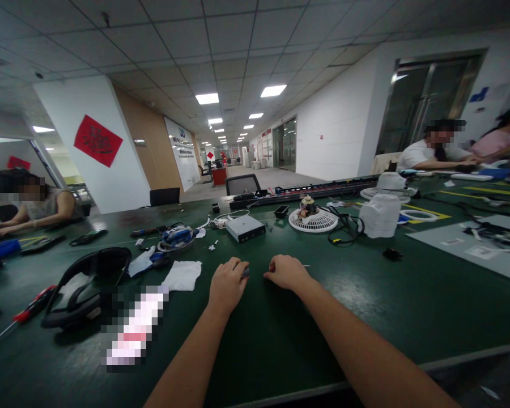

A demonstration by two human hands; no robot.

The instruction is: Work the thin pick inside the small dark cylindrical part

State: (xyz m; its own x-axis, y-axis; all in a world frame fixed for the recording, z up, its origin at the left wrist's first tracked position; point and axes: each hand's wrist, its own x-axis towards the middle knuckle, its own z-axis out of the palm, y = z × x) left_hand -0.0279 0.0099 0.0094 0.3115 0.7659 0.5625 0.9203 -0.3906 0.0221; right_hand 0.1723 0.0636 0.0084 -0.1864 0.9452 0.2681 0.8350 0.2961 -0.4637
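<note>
Both my hands are over the green table (263, 351), a short gap apart. My left hand (227, 286) is closed around a small dark grey piece (246, 272), whose kind I cannot make out. My right hand (289, 273) has its fingers curled together in a pinch, and what they hold is hidden. A thin white sliver (306, 266) shows just beyond its wrist; I cannot tell whether the hand holds it. Past my hands lies a silver and black disc drive (245, 229). A round white fan grille (313, 222) with a motor on it sits farther right.
At left are a headset with a wide strap (89, 283), a red-handled screwdriver (34, 303), a white cloth (182, 276) and a blurred-out item (138, 328). At right are a white plastic housing (380, 216), a small black part (392, 254) and a grey panel (471, 246). Other people sit around the table.
</note>
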